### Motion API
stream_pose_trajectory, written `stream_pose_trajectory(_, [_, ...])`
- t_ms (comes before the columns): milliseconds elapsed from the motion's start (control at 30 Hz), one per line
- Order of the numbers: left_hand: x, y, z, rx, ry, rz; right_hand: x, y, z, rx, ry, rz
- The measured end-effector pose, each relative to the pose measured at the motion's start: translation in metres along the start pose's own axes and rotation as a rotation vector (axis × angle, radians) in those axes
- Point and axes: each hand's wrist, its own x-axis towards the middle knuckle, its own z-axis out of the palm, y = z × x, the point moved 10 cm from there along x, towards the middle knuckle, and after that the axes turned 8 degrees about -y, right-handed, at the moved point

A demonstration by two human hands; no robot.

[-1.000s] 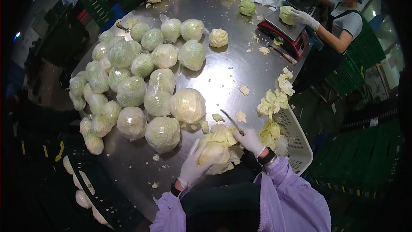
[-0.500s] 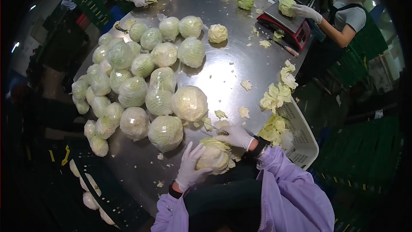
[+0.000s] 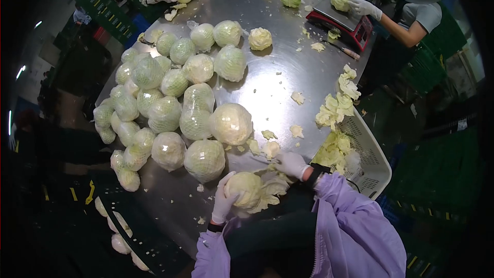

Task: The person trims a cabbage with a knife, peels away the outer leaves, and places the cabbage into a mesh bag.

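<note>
A pale cabbage (image 3: 244,191) with loosened outer leaves (image 3: 274,189) on its right side is at the near edge of the metal table. My left hand (image 3: 223,200), in a white glove, grips its left side, fingers curled round it. My gloved right hand (image 3: 291,165) is closed on the handle of a knife (image 3: 257,158), whose thin blade points left above the cabbage; the handle is mostly hidden. Just beyond are a large wrapped cabbage (image 3: 205,160) and a bigger pale one (image 3: 231,124).
Many wrapped cabbages (image 3: 166,114) cover the table's left side. A white basket (image 3: 374,167) with leaves stands at the right edge. Two people work at the far side, one beside a red scale (image 3: 343,20). A green crate (image 3: 123,203) stands lower left.
The cabbage has turned and shifted slightly left, and its leaves now spread out on the right. My right hand has moved slightly right, away from the cabbage. The view has shifted a little.
</note>
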Motion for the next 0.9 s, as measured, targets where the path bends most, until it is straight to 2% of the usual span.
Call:
stream_pose_trajectory(33, [-0.002, -0.002, -0.004, -0.134, -0.003, 0.052, -0.009, 0.014, -0.006, 0.019, 0.007, 0.054])
stream_pose_trajectory(67, [-0.001, -0.003, -0.005, -0.134, 0.007, 0.053, -0.019, 0.024, -0.012, 0.036, 0.004, 0.107])
stream_pose_trajectory(100, [-0.004, -0.006, -0.007, -0.177, 0.056, 0.042, -0.028, 0.025, -0.029, 0.021, 0.079, 0.148])
stream_pose_trajectory(133, [-0.008, -0.01, -0.009, -0.218, 0.101, 0.03, -0.035, 0.016, -0.034, 0.024, 0.069, 0.147])
stream_pose_trajectory(200, [-0.004, -0.012, -0.001, -0.226, 0.093, -0.017, -0.052, -0.033, -0.084, 0.387, 0.283, -0.028])
stream_pose_trajectory(267, [0.001, 0.003, 0.008, -0.103, 0.094, -0.039, -0.05, -0.072, -0.063, 0.293, 0.172, -0.135])
stream_pose_trajectory(333, [0.001, -0.002, 0.009, -0.121, 0.063, -0.036, -0.051, -0.083, -0.058, 0.269, 0.183, -0.157])
stream_pose_trajectory(400, [0.003, -0.012, 0.002, -0.136, 0.041, -0.035, -0.039, -0.057, -0.016, 0.439, -0.173, 0.003])
stream_pose_trajectory(433, [0.004, -0.02, -0.002, -0.254, 0.042, -0.022, -0.041, -0.036, -0.025, 0.303, -0.015, 0.061])
stream_pose_trajectory(467, [0.003, -0.025, -0.005, -0.374, 0.047, -0.009, -0.045, -0.018, -0.039, 0.216, 0.029, 0.075])
stream_pose_trajectory(500, [0.0, -0.021, -0.005, -0.372, 0.053, -0.006, -0.047, 0.021, -0.032, 0.156, 0.034, 0.182])
stream_pose_trajectory(567, [-0.003, -0.024, 0.015, -0.92, 0.062, -0.181, -0.065, 0.08, -0.045, -0.006, 0.085, 0.315])
stream_pose_trajectory(600, [0.0, -0.009, 0.024, -0.926, 0.064, -0.173, -0.08, 0.06, -0.08, -0.02, 0.214, 0.298])
stream_pose_trajectory(667, [0.007, 0.016, 0.053, -1.237, 0.038, -0.143, -0.087, 0.03, -0.099, 0.251, 0.229, 0.237])
stream_pose_trajectory(733, [0.011, 0.002, 0.064, -1.196, 0.097, -0.189, -0.082, -0.015, -0.083, 0.582, 0.209, -0.029])
stream_pose_trajectory(800, [0.007, -0.016, 0.079, -1.024, 0.022, -0.297, -0.069, -0.053, -0.065, 0.63, 0.122, -0.149])
stream_pose_trajectory(833, [-0.005, -0.023, 0.084, -0.977, -0.07, -0.417, -0.069, -0.056, -0.072, 0.608, 0.153, -0.083])
stream_pose_trajectory(867, [-0.011, -0.031, 0.078, -0.979, -0.069, -0.418, -0.06, -0.043, -0.065, 0.607, 0.149, -0.082])
stream_pose_trajectory(900, [-0.024, -0.053, 0.079, -0.821, -0.149, -0.579, -0.041, -0.021, -0.038, 0.74, 0.037, -0.064])
